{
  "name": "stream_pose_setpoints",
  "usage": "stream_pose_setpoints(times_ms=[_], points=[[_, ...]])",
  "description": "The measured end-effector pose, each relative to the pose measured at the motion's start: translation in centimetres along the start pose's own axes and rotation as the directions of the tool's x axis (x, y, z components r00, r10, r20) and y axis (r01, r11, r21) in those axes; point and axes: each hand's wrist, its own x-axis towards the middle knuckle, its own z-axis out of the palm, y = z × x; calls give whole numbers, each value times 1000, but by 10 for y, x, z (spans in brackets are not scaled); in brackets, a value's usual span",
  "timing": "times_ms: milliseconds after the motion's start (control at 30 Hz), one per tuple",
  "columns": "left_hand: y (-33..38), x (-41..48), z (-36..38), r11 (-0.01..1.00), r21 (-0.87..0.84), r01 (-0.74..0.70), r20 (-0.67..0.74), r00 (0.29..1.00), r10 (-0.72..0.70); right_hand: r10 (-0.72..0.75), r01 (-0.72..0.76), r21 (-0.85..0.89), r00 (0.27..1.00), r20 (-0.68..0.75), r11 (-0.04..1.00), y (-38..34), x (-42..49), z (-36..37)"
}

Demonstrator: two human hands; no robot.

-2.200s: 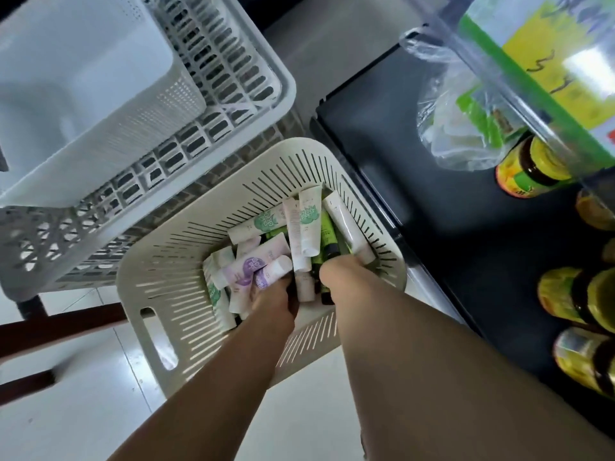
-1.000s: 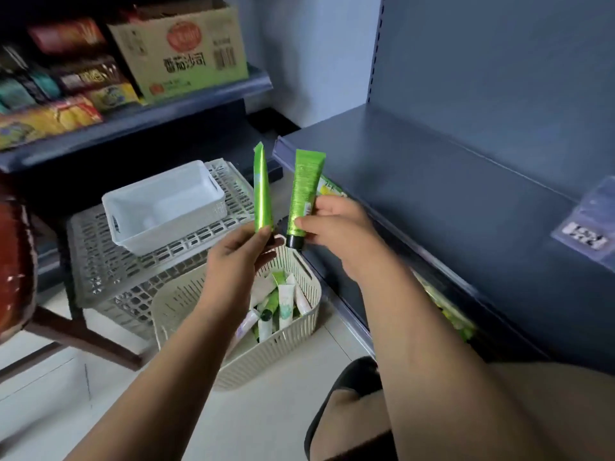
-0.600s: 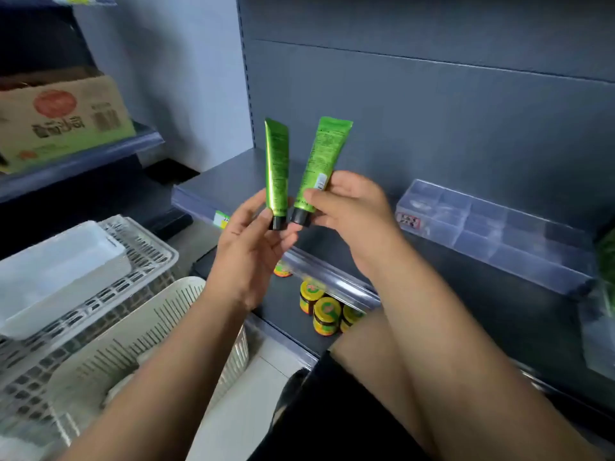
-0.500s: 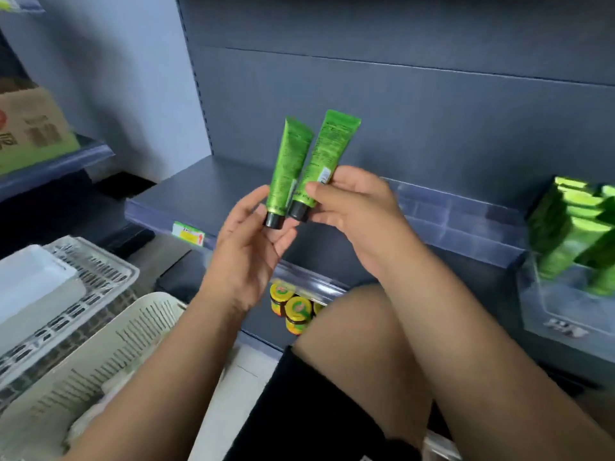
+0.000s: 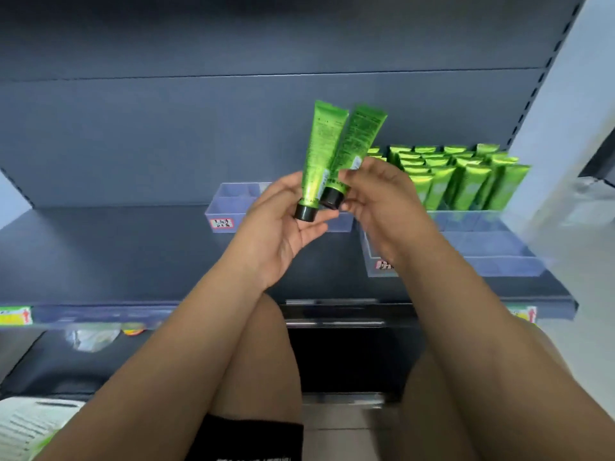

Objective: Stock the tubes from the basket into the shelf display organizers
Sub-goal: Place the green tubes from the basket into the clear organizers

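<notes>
I hold two green tubes with black caps upright in front of the dark shelf. My left hand [image 5: 283, 227] grips the left green tube [image 5: 319, 151] near its cap. My right hand [image 5: 382, 201] pinches the right green tube [image 5: 361, 138] just above its cap. The two tubes touch and cross slightly. Behind my right hand a clear display organizer [image 5: 492, 247] stands on the shelf, its back rows filled with several upright green tubes [image 5: 466, 178]. A second clear organizer [image 5: 233, 204] sits behind my left hand and looks empty. The basket is out of view.
The dark shelf board [image 5: 116, 254] stretches left of the organizers, with a price rail [image 5: 100, 314] along its front edge. A lower shelf holds a plastic bag [image 5: 90, 337]. My knees fill the bottom of the view. A white wall [image 5: 572, 94] bounds the right side.
My view swung right along the shelf, so the filled organizer now stands straight ahead. Both hands carried the two tubes rightward with it and the tubes now lean together.
</notes>
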Motion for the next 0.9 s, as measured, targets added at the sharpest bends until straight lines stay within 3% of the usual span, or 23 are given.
stream_pose_setpoints(times_ms=[100,300,400,500,567,767,900], points=[[-14,9,9,998,49,40,13,999,-41,-20,18,-34,998,-57,999,0,-2,-27],[-38,25,31,981,158,111,-59,993,-103,-56,-16,-340,978,-199,940,-8,-4,-68],[-48,39,43,985,115,131,-89,989,-121,-42,-56,-427,976,-215,902,-8,-1,-83],[-59,51,50,988,51,144,-98,986,-138,21,-126,-433,971,-240,892,-5,2,-97],[-68,56,52,984,105,142,-71,988,-135,71,-183,-430,962,-263,884,-4,2,-106],[-86,59,56,935,354,-31,-92,993,68,220,-340,-435,927,-303,834,0,3,-129],[-90,55,55,867,485,-112,-77,982,170,170,-329,-529,930,-327,783,-1,3,-135]])
